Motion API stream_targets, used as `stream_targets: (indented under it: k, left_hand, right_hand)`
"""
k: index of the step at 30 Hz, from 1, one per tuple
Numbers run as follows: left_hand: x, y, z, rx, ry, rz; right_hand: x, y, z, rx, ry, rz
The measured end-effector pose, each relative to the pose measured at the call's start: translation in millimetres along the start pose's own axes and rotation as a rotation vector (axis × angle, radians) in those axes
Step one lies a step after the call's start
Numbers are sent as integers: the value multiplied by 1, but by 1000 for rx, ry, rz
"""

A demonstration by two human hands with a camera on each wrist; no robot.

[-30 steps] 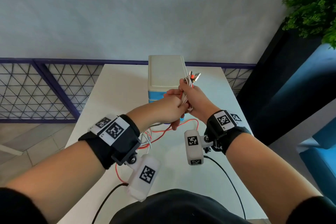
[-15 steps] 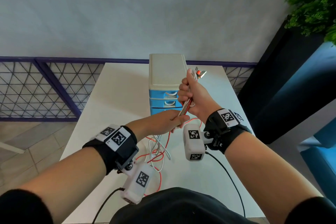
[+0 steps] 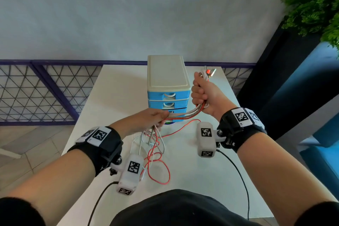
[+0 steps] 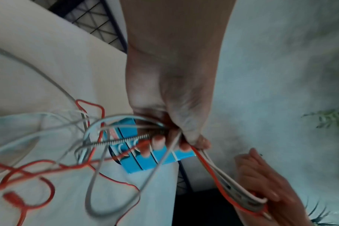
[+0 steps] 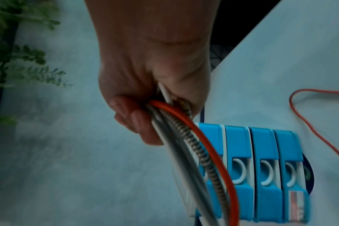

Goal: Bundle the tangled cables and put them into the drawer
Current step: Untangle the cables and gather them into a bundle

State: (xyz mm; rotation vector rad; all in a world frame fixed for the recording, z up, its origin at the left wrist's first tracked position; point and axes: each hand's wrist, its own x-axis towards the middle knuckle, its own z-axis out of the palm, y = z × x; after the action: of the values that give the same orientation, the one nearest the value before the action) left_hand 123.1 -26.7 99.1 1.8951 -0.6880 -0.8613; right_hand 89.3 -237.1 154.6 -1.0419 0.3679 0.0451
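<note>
My right hand (image 3: 200,92) is fisted round the plug ends of the cables (image 3: 185,114), red, white and braided, held up right of the drawer unit (image 3: 167,86). The plugs (image 3: 209,72) stick out above the fist. My left hand (image 3: 156,117) grips the same cables lower down, in front of the bottom drawer. Between the hands the cables run taut. Below the left hand, loose loops of the cable tangle (image 3: 156,152) lie on the white table (image 3: 113,97). The left wrist view shows fingers (image 4: 157,141) curled round the strands; the right wrist view shows the cables (image 5: 186,122) leaving the fist (image 5: 137,116).
The small drawer unit has a cream top and several blue drawers (image 5: 261,168), all closed. A purple mesh railing (image 3: 36,90) lies beyond the table's left and far edges. A dark planter with a green plant (image 3: 315,5) stands at the right. Black wrist-camera leads (image 3: 236,170) trail over the near table edge.
The hands have drawn apart: the right hand has lifted the plug ends up and to the right, the left hand has slid down and left along the cables, stretching them straight.
</note>
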Motion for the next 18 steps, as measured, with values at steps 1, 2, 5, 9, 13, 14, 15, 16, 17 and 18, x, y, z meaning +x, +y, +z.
stream_targets:
  k: [1,2,5,9,13,14,15,16,17,18]
  left_hand:
    - [4,2,-1,66,94,13]
    - [7,5,-1,129,176,36]
    - [13,12,-5,281,368,134]
    - [15,16,-11,443,486,244]
    - [14,25,-11,550,507,363]
    - [14,26,-12,574,513,391]
    - [14,27,-12,594,517,408]
    - [14,26,-12,608,519,419]
    - [14,27,-12,621,518,423]
    - [13,28,-12,630,511,423]
  right_hand:
    - [-1,3,1,-72,12,-8]
    - [-1,5,3,-126,16,-19]
    - [-2,11,7,-238,-64,9]
    - [-4,18,10,-354,-166,126]
    - [-11,23,13,-413,-316,247]
    - [-12,23,13,-437,-337,269]
    - [-13,24,13,-442,-360,288]
    - [-14,24,13,-427,-388,308]
    - [-15,26,13,-398,-428,329]
    - [-16,27,13,-368,-467,350]
